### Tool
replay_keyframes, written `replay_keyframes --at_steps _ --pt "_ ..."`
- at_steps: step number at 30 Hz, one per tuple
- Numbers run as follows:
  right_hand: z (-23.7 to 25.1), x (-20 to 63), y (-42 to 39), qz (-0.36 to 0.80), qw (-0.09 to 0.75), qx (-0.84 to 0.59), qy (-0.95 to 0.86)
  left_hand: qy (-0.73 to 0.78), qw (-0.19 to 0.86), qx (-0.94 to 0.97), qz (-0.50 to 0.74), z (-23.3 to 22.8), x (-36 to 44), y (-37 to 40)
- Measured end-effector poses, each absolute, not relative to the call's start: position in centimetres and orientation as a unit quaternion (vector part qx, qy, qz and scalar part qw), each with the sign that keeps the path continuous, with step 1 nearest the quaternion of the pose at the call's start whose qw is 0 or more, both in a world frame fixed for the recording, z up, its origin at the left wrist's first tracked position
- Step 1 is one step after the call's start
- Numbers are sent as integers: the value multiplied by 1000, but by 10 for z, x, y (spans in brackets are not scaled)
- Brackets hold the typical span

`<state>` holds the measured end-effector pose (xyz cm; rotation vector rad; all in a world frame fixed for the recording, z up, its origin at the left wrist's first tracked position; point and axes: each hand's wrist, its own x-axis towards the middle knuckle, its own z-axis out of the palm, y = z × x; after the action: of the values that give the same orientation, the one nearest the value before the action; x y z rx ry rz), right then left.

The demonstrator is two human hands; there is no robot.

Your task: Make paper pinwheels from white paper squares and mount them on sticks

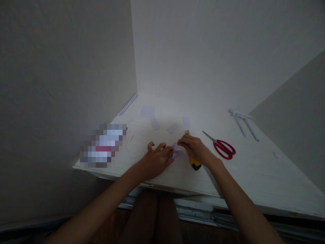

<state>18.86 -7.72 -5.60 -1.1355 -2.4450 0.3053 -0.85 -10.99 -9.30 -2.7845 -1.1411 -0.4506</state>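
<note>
My left hand [157, 162] rests low over the front of the table, its thumb and index finger closed on a small piece of pale purple paper [175, 154]. My right hand [193, 146] meets it from the right, fingertips pinched at the paper's upper edge on something thin and pale, too small to make out. Beneath the right hand lies a yellow utility knife [195, 164] with a black end, partly covered by the palm. Red-handled scissors [223, 149] lie to the right of that hand, blades pointing to the back left.
Several pale paper pieces [147, 112] lie behind my hands on the white table [254, 176]. Rolled paper sticks [246, 125] are at the right, and another long strip [128, 104] lies along the left wall. A pixelated object [104, 145] sits at the left edge.
</note>
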Motion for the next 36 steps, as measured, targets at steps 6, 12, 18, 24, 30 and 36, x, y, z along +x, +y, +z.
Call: replay_keyframes --at_steps 6,12,18,24,30,36 --pt "-69 184 -77 89 188 -381 -901 -372 57 -917 -135 -94 -8 -108" --pt "-66 183 -79 102 155 -378 -907 -372 64 -917 -129 -94 -9 -108" --pt "-64 184 -79 102 137 -381 -909 -374 61 -917 -127 -94 -8 -109" --pt "-62 179 -82 42 97 -360 -927 -378 18 -915 -136 -92 -7 -109" --pt "-63 173 -84 15 93 -344 -934 -398 -122 -885 -210 -90 -9 -99" --pt "-65 173 -84 5 95 -375 -922 -526 -150 -791 -273 -96 -2 -97"
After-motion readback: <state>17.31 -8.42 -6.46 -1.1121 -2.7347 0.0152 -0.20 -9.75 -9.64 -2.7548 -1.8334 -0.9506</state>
